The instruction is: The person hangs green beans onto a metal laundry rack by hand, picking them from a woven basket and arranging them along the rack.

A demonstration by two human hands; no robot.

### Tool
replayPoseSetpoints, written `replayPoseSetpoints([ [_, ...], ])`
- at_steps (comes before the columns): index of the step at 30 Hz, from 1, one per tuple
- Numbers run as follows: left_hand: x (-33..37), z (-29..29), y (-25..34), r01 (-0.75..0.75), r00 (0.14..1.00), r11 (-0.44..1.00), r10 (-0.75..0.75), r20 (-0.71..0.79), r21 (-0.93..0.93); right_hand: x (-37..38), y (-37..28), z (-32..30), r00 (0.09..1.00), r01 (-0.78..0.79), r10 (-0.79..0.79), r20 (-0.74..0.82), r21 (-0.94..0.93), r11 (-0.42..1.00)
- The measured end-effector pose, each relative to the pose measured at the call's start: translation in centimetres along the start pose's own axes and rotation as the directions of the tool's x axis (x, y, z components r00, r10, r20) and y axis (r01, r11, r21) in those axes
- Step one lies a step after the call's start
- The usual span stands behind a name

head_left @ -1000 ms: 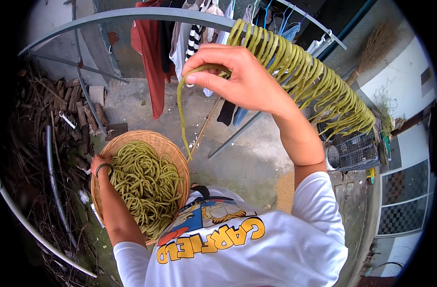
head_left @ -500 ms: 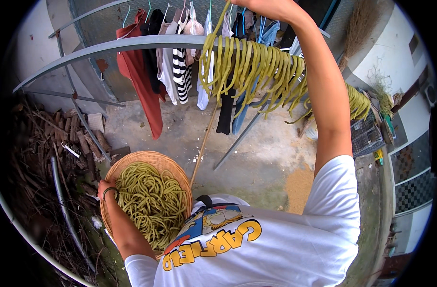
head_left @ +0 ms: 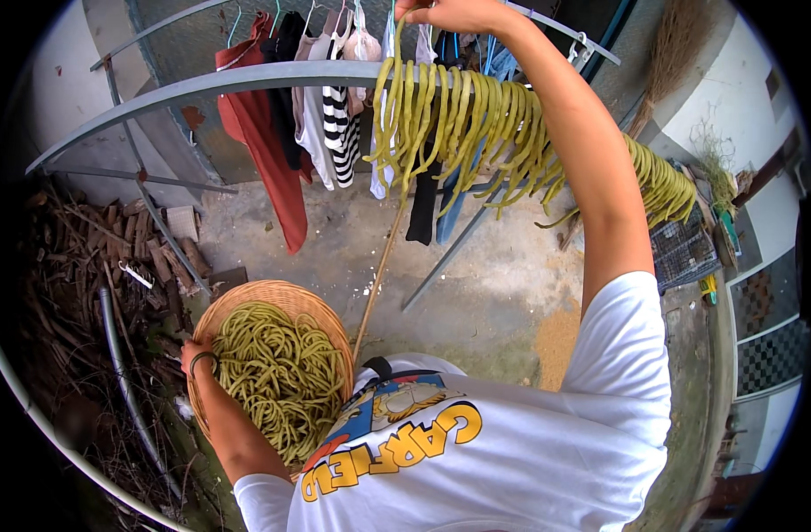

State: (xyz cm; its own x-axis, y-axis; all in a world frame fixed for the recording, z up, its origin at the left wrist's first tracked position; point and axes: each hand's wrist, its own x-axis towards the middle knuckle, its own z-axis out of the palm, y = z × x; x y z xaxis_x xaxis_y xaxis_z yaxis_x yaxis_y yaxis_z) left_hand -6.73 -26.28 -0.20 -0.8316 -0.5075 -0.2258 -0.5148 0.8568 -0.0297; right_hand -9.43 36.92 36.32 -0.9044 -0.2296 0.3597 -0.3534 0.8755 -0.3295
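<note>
My left hand (head_left: 195, 355) grips the far-left rim of a round wicker basket (head_left: 277, 291), fingers partly hidden behind the edge. A heap of long green beans (head_left: 272, 381) lies tangled inside it. Up at the top, my right hand (head_left: 454, 12) pinches a long bean (head_left: 398, 37) just above a grey metal bar (head_left: 237, 80). Many more long beans (head_left: 481, 115) hang doubled over this bar in a row running to the right, partly hidden behind my right forearm.
Clothes (head_left: 263, 151) on hangers hang behind the bar. A slanted metal leg (head_left: 454, 253) and a thin stick (head_left: 379, 275) stand over the concrete floor. Stacked firewood (head_left: 95, 239) fills the left side, with a grey pipe (head_left: 126, 381). A straw broom (head_left: 676, 53) leans at the upper right.
My right hand has moved left and slightly down toward the bar, still pinching the long bean. My left hand stays on the basket rim.
</note>
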Motion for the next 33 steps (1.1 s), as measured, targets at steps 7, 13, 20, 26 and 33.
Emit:
replayPoseSetpoints([
  [7,0.1,0.2,0.5,0.028,1.000,0.999,-0.029,0.012,0.035,1.1,1.7,2.7,0.997,0.072,-0.067,0.035,-0.153,0.986],
  [13,0.6,0.8,-0.6,0.015,1.000,0.999,-0.014,-0.020,0.036,-1.9,-4.3,2.0,0.999,-0.037,0.041,0.026,-0.141,0.989],
  [20,1.2,1.4,-0.6,0.015,0.999,1.000,-0.014,-0.051,0.015,-5.0,-4.2,2.9,0.988,0.137,-0.146,-0.046,-0.173,0.975],
  [26,0.6,0.7,0.3,0.001,0.999,1.000,0.000,-0.045,0.028,-4.7,-4.3,3.8,0.985,0.105,-0.117,-0.126,-0.099,0.990],
  [33,0.6,0.4,0.1,0.001,0.999,1.000,0.000,-0.033,0.025,-6.0,-5.9,3.5,0.939,0.117,-0.156,-0.308,-0.140,0.983],
])
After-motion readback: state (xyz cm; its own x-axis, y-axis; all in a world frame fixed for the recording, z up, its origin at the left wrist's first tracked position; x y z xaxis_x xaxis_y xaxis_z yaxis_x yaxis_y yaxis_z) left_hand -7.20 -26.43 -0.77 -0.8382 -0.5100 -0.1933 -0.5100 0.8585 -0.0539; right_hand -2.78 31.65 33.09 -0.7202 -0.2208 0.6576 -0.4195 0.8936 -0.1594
